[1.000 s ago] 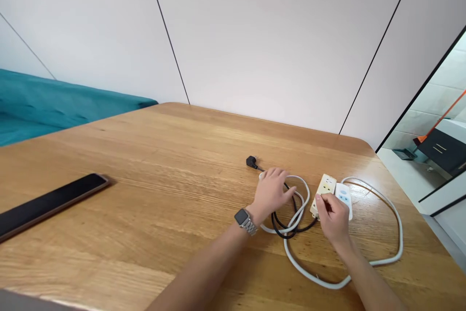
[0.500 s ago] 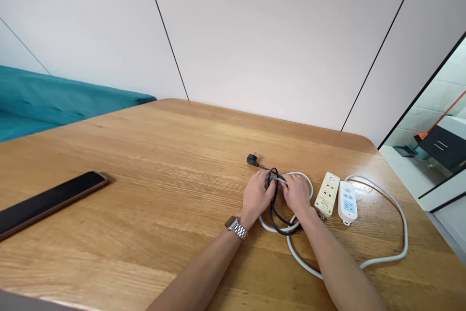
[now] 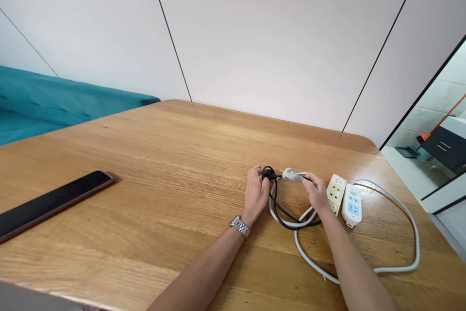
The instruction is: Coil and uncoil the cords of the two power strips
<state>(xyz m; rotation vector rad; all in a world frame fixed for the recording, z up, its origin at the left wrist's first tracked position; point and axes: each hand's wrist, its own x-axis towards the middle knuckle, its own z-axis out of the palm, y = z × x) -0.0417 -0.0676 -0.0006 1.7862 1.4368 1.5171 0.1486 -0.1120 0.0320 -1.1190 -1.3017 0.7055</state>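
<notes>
My left hand (image 3: 256,192) has its fingers closed on the black plug (image 3: 268,173), in front of a small loop of black cord. My right hand (image 3: 316,190) pinches cord just behind the white plug (image 3: 291,175), which points left toward the black one. Below and between the hands, the black cord (image 3: 289,226) and the white cord (image 3: 316,267) cross in loops on the table. A cream power strip (image 3: 337,189) lies right of my right hand, partly hidden by it. Beside it is a white power strip (image 3: 352,205) with blue socket panels.
A long dark flat object (image 3: 54,202) lies on the wooden table (image 3: 174,155) at the left. White cord curves around the table's right side. Beyond the table are a teal sofa (image 3: 73,102), a white wall and an opening at the right.
My hands have moved apart, the right one to the right with the white plug. The black plug, earlier lying beyond my left hand, is now in it.
</notes>
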